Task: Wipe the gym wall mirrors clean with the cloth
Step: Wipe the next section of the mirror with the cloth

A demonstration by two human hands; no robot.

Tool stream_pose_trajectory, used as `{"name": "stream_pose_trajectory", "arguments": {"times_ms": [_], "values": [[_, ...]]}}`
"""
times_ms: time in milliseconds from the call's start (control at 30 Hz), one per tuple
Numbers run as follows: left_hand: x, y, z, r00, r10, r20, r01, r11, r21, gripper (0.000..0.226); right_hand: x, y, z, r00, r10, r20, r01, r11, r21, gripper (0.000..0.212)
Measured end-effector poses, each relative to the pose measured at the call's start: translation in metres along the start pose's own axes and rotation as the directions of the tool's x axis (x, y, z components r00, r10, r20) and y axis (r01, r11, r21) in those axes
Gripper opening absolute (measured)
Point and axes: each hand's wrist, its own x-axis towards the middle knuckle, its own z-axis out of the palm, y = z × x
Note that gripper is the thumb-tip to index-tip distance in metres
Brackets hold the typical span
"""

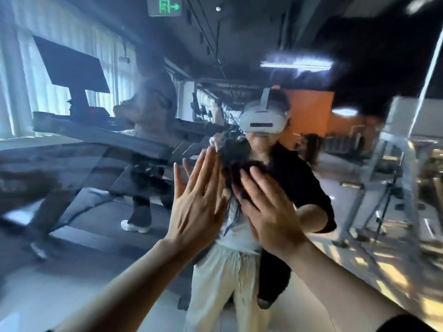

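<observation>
The wall mirror (pixel 79 236) fills the view and reflects me in a white headset, black top and white trousers. My left hand (pixel 197 202) lies flat on the glass with straight fingers pointing up, and it holds nothing. Just to its right, my right hand (pixel 271 209) presses a dark fuzzy cloth (pixel 236 165) against the mirror with straight fingers. The cloth bulges out above the fingertips, and the rest of it is hidden under the palm.
The reflection shows treadmills (pixel 100 137) at the left with a blurred person (pixel 151 130) walking on one. A metal equipment frame (pixel 407 168) stands at the right. A green exit sign (pixel 165 6) hangs from the dark ceiling, and curtained windows are at the far left.
</observation>
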Motion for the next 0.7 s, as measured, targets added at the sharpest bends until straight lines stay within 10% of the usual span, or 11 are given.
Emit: {"name": "stream_pose_trajectory", "arguments": {"times_ms": [100, 167, 300, 500, 600, 700], "values": [[0.006, -0.022, -0.006, 0.996, 0.091, -0.021, -0.091, 0.996, 0.018, 0.070, -0.001, 0.011, -0.011, 0.983, -0.157, 0.090, 0.161, 0.986, -0.034, 0.044], [0.023, -0.039, -0.013, 0.990, 0.137, -0.037, -0.136, 0.990, 0.043, 0.073, 0.037, 0.050, -0.023, 0.990, 0.098, -0.102, -0.112, 0.982, -0.151, 0.041], [0.085, -0.065, -0.034, 0.974, 0.204, -0.094, -0.199, 0.978, 0.057, 0.074, 0.146, 0.126, -0.053, 0.611, 0.626, -0.485, -0.739, 0.671, -0.065, 0.045], [0.150, -0.084, -0.046, 0.935, 0.239, -0.262, -0.229, 0.971, 0.069, 0.059, 0.126, 0.025, -0.002, 0.971, 0.192, -0.144, -0.217, 0.959, -0.183, 0.042], [0.156, -0.089, -0.041, 0.931, 0.260, -0.258, -0.236, 0.964, 0.119, 0.059, 0.078, 0.012, -0.010, 0.988, -0.104, 0.114, 0.126, 0.971, -0.201, 0.049], [0.156, -0.087, -0.040, 0.934, 0.251, -0.254, -0.216, 0.964, 0.158, 0.062, 0.101, 0.068, -0.029, 0.991, 0.124, -0.058, -0.135, 0.955, -0.265, 0.044]]}}
